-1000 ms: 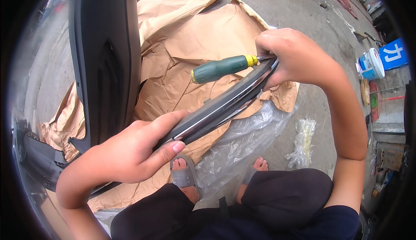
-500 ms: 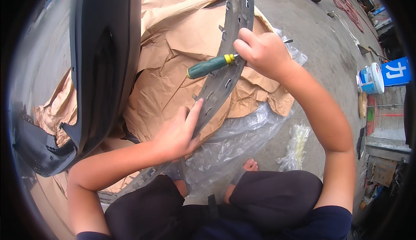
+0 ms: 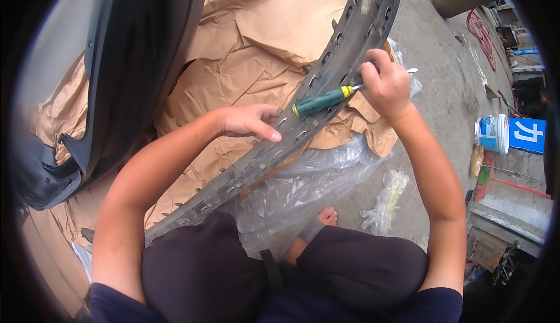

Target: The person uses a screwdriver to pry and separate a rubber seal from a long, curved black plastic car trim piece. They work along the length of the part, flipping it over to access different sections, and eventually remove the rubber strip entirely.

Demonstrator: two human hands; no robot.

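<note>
A long, curved, dark grey plastic trim strip [image 3: 344, 49] with clips along both edges slants from the top across to my left knee. My right hand [image 3: 386, 84] is closed round the metal shaft of a screwdriver [image 3: 321, 102] at the strip's right edge. Its green and yellow handle points left over the strip, and the shaft's bright end shows beyond my hand. At the strip's left edge is my left hand [image 3: 252, 122], thumb spread from the fingers and reaching onto the strip. Its fingertips are partly hidden.
A large glossy black car bumper [image 3: 134, 60] stands at left. Crumpled brown paper [image 3: 233, 84] and clear plastic sheeting [image 3: 291, 177] lie beneath the strip. A bundle of clear plastic [image 3: 386, 201] rests on the concrete. At right are a white bucket [image 3: 493, 133] and a red hose [image 3: 479, 40].
The strip has shifted right and lies flatter in view. My left hand has changed from a pointing finger on the strip to a spread thumb at its edge. The screwdriver has moved right with my right hand.
</note>
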